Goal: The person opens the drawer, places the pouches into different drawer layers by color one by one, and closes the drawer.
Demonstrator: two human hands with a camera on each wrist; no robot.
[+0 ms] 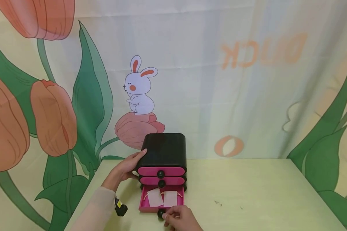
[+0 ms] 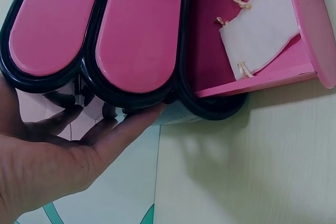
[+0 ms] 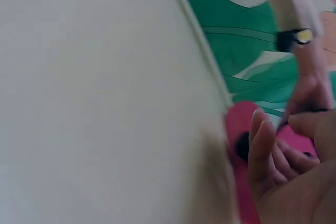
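Observation:
A small black cabinet (image 1: 165,148) with several stacked pink-fronted drawers stands on the table. Its bottom drawer (image 1: 158,209) is pulled out, with two white drawstring pouches (image 1: 155,197) lying in it. My left hand (image 1: 124,167) holds the cabinet's left side, with one digit over the top edge and others against the side. Beside the bottom drawer's round black knob (image 1: 161,214) is my right hand (image 1: 180,218), its fingers loosely bent. In the right wrist view, a gap shows between thumb and fingers, and a black knob (image 3: 242,146) appears beyond the fingertips.
The pale table (image 1: 243,192) extends to the right of the cabinet, with a few small dark marks on it. Behind it hangs a curtain (image 1: 202,80) printed with tulips and a rabbit. A black wrist device (image 1: 120,208) sits at my left sleeve.

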